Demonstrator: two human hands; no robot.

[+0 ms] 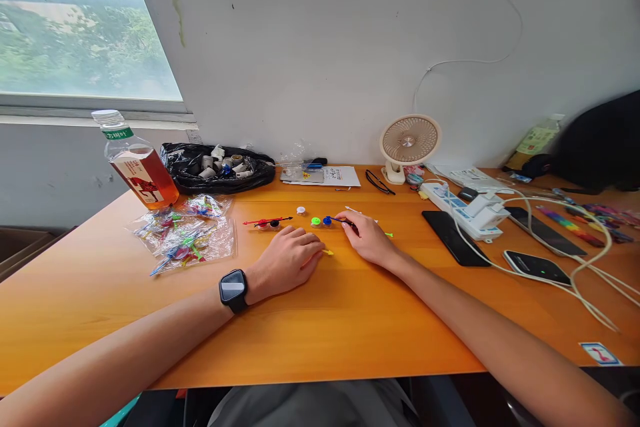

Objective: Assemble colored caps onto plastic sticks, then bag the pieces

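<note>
My left hand [287, 262] rests palm down on the desk, its fingers closed. The tip of a yellow plastic arrow [327, 252] sticks out from them; the rest is hidden. My right hand [369, 237] pinches a blue plastic arrow [341, 219] beside a round blue base [327, 221]; contact between them is unclear. A green base [315, 221] and a white base [301, 211] stand to the left. Farther left, a red arrow [255, 221] and a dark arrow lie over a red base and a black base [275, 223]. A white arrow [353, 209] and a green tip [389, 235] show around my right hand.
Clear bags of coloured pieces [220, 240] lie left, near a tea bottle [145, 177]. Behind are a black plastic bag [187, 177], papers [343, 177], glasses [379, 182] and a fan [410, 140]. A power strip [457, 210], cables and phones [537, 267] occupy the right.
</note>
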